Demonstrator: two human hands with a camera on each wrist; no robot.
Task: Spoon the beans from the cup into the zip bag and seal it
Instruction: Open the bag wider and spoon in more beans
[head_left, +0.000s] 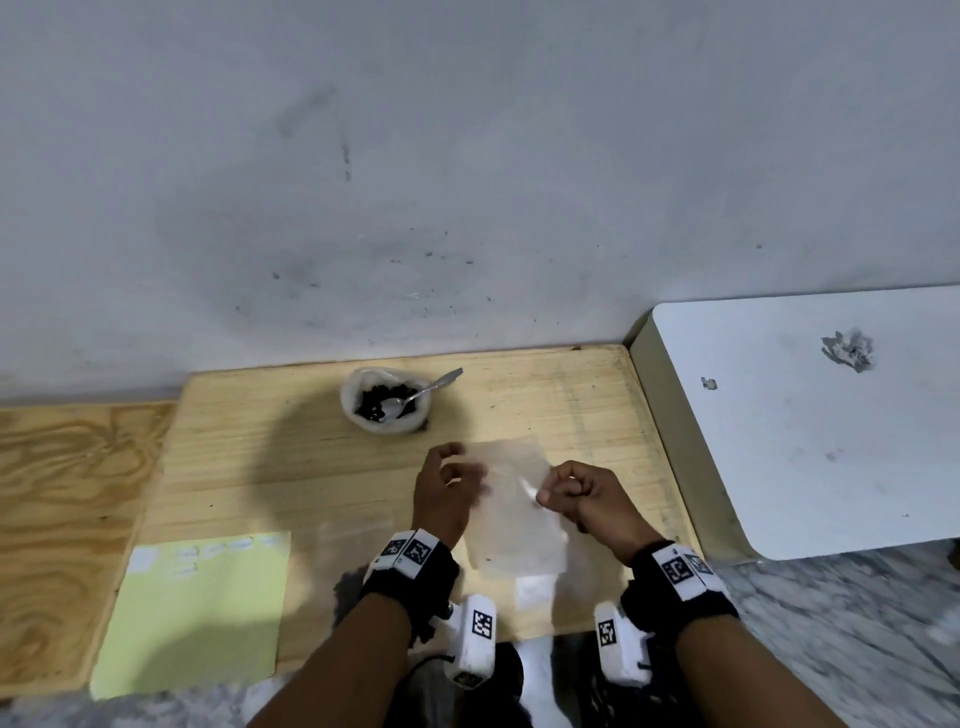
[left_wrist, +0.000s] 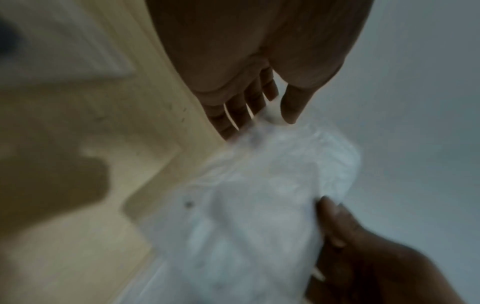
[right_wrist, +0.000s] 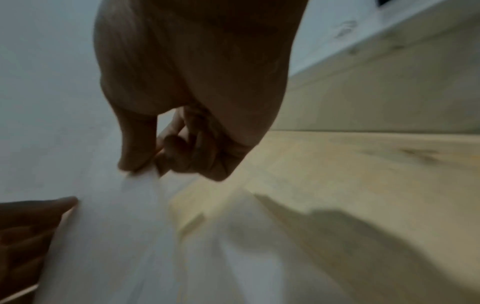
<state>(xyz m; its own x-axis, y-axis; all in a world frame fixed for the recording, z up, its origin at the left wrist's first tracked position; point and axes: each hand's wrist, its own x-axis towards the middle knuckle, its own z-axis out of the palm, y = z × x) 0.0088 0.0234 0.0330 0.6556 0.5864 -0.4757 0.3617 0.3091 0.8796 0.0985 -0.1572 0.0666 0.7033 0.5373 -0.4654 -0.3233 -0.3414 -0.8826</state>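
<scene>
A white cup (head_left: 363, 415) holding black beans (head_left: 371, 400) stands at the back of the wooden table (head_left: 291, 467), with a metal spoon (head_left: 426, 391) resting in it, handle pointing right. In front of it a translucent zip bag (head_left: 519, 525) is held just above the table. My left hand (head_left: 460, 467) pinches the bag's left edge and my right hand (head_left: 545, 493) pinches its right edge between thumb and curled fingers. The left wrist view shows my left hand (left_wrist: 262, 123) at the top of the bag (left_wrist: 259, 195). The right wrist view shows my right hand (right_wrist: 145, 166) pinching the bag (right_wrist: 124, 226).
A pale yellow-green sheet (head_left: 197, 613) lies at the table's front left. A white board (head_left: 805, 441) with a crumpled scrap (head_left: 847, 351) adjoins the table on the right. A grey wall (head_left: 467, 182) rises right behind the cup. A darker wooden panel (head_left: 62, 519) sits to the left.
</scene>
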